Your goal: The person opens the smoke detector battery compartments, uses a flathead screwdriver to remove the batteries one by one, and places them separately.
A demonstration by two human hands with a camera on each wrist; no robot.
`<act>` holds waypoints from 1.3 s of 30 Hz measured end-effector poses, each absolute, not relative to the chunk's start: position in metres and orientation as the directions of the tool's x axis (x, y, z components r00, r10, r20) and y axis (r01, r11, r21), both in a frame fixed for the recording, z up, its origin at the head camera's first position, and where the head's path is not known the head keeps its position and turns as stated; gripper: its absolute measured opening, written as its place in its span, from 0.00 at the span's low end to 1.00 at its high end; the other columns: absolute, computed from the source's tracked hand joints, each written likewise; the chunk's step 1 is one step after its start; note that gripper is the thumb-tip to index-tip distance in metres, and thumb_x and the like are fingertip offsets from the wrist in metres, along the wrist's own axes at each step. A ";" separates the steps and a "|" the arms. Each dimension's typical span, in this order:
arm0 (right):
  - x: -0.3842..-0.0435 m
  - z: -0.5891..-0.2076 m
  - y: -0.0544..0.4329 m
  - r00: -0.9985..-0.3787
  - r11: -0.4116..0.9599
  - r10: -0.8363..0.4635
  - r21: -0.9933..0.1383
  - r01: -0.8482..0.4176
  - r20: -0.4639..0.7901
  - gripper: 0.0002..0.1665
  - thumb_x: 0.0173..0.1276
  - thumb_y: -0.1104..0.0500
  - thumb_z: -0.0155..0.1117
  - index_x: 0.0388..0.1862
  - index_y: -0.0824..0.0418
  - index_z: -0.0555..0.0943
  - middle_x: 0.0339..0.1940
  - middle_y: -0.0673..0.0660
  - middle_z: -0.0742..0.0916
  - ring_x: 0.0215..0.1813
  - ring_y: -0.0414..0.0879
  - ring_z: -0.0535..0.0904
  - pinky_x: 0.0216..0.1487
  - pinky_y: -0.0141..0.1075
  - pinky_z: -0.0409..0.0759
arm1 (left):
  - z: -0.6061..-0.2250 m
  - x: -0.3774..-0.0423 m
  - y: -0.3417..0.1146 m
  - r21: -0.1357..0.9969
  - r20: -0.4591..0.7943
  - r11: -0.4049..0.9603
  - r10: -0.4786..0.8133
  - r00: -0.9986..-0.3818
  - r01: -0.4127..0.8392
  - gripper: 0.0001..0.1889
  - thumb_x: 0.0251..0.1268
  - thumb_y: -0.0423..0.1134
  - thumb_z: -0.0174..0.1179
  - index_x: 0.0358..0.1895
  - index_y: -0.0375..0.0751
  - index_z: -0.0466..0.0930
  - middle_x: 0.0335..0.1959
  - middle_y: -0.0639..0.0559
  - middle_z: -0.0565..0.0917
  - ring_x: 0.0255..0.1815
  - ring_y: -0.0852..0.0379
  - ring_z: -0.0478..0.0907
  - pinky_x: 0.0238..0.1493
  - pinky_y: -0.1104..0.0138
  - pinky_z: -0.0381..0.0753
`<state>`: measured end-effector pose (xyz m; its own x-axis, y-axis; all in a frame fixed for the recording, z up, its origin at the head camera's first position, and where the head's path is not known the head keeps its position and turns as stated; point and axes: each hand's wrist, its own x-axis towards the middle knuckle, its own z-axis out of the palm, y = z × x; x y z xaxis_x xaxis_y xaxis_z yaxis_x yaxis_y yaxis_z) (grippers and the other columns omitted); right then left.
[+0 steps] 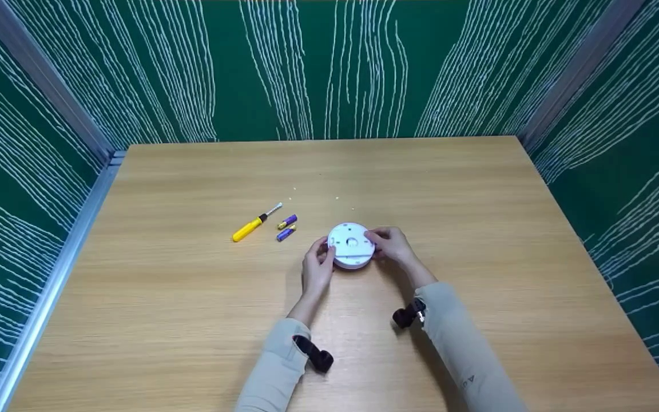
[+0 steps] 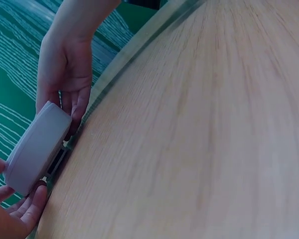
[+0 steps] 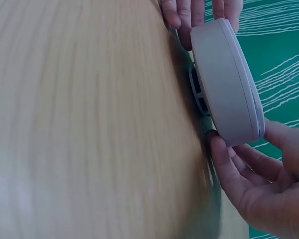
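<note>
Both hands hold a round white smoke detector (image 1: 351,247) between them, its flat back with small holes facing up. My left hand (image 1: 316,270) grips the left edge, thumb on the upper side and fingers underneath. On the opposite edge, my right hand (image 1: 392,245) pinches the rim. The wrist views show the smooth side wall of the smoke detector (image 2: 39,149) (image 3: 224,82) and a slotted part protruding from its underside, close over the table. In the right wrist view, the right fingers (image 3: 229,167) curl beneath the rim.
Left of the smoke detector lie two purple-and-yellow batteries (image 1: 288,221) (image 1: 286,233). Beyond them is a screwdriver (image 1: 247,230) with a yellow handle. A few white specks are scattered on the wooden table (image 1: 449,189). Green walls with white streaks (image 1: 364,68) stand around the table.
</note>
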<state>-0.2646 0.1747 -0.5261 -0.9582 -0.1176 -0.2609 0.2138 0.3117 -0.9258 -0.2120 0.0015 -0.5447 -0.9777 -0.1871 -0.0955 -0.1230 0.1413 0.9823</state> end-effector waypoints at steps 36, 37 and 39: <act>-0.264 -0.518 0.180 -0.830 0.063 -0.196 -0.852 0.520 -0.522 0.30 0.61 0.63 0.58 0.58 0.76 0.62 0.24 0.54 0.80 0.27 0.43 0.78 0.36 0.36 0.79 | -0.547 -0.212 0.003 0.977 -0.018 0.197 -0.307 -0.952 -0.081 0.11 0.58 0.35 0.57 0.43 0.36 0.79 0.34 0.48 0.81 0.24 0.60 0.75 0.24 0.71 0.75; -0.264 -0.517 0.180 -0.830 0.063 -0.198 -0.852 0.520 -0.522 0.30 0.61 0.63 0.58 0.59 0.77 0.62 0.24 0.54 0.80 0.28 0.43 0.78 0.37 0.37 0.79 | -0.547 -0.212 0.003 0.978 -0.019 0.193 -0.311 -0.950 -0.083 0.10 0.58 0.35 0.57 0.43 0.36 0.79 0.34 0.48 0.81 0.23 0.60 0.75 0.23 0.71 0.75; -0.264 -0.518 0.180 -0.829 0.074 -0.188 -0.849 0.523 -0.527 0.31 0.61 0.63 0.58 0.59 0.76 0.61 0.26 0.54 0.81 0.29 0.43 0.78 0.40 0.39 0.79 | -0.547 -0.213 0.003 0.979 -0.032 0.182 -0.314 -0.949 -0.093 0.10 0.58 0.35 0.57 0.43 0.37 0.79 0.34 0.48 0.81 0.22 0.61 0.74 0.22 0.71 0.75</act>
